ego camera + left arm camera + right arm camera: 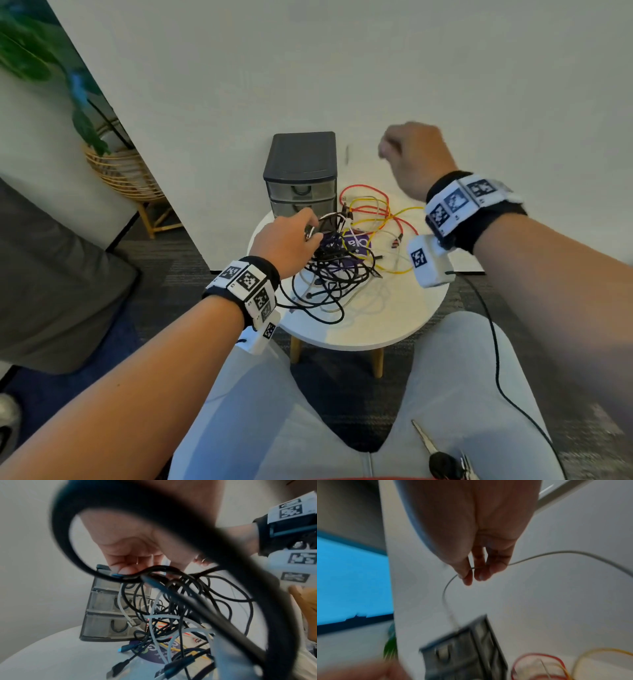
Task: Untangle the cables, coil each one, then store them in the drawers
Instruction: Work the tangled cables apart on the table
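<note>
Overhead, one thin cable (556,553) in right-hand fingers (468,578).

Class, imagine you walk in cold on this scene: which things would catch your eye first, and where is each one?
First, the tangle of cables, black, white, red and yellow, heaped on the round white table. Behind it, against the wall, stands a small grey drawer unit. The left hand grips black cables in the heap, while the raised right hand pinches a thin pale cable.
</note>
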`<state>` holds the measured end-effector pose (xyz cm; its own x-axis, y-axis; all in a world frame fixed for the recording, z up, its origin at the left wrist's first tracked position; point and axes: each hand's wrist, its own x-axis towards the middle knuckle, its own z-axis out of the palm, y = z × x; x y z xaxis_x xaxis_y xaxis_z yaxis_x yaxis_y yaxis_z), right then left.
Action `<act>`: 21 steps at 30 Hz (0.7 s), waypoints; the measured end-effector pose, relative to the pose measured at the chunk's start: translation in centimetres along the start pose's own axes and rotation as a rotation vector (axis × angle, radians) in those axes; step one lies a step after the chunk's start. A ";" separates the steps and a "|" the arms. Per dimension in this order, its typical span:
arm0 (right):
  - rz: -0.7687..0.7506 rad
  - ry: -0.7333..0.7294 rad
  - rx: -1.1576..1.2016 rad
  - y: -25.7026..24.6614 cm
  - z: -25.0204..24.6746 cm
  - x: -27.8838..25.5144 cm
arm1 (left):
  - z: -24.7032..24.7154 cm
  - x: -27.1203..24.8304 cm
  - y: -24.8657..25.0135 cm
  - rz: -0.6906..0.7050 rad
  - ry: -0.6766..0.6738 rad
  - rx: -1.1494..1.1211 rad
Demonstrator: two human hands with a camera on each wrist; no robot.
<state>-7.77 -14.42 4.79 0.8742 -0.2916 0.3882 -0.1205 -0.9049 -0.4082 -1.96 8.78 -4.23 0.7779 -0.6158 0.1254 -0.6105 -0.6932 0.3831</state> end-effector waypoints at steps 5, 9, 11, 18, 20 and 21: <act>0.048 0.209 0.107 -0.5 -4.6 0.7 | 0.3 0.2 -1.2 -0.073 -0.096 -0.086; 0.119 0.099 0.009 -0.8 -5.4 0.1 | 0.5 0.4 -1.7 -0.095 -0.113 -0.103; 0.132 -0.038 -0.032 -0.9 -4.6 -0.8 | 0.7 0.5 -2.0 -0.102 -0.090 -0.089; 0.219 -0.442 0.025 0.2 0.9 -3.4 | 1.5 1.2 -2.4 -0.222 -0.189 -0.027; 0.257 -0.473 0.124 0.3 2.5 -4.3 | 1.6 1.3 -2.7 -0.260 -0.258 -0.105; 0.250 -0.481 0.162 0.3 3.2 -4.6 | 1.6 1.4 -2.9 -0.275 -0.282 -0.138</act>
<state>-10.28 -12.38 0.21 0.9489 -0.2824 -0.1409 -0.3106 -0.7561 -0.5761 0.63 9.37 -6.64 0.8262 -0.5066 -0.2466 -0.3454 -0.8011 0.4888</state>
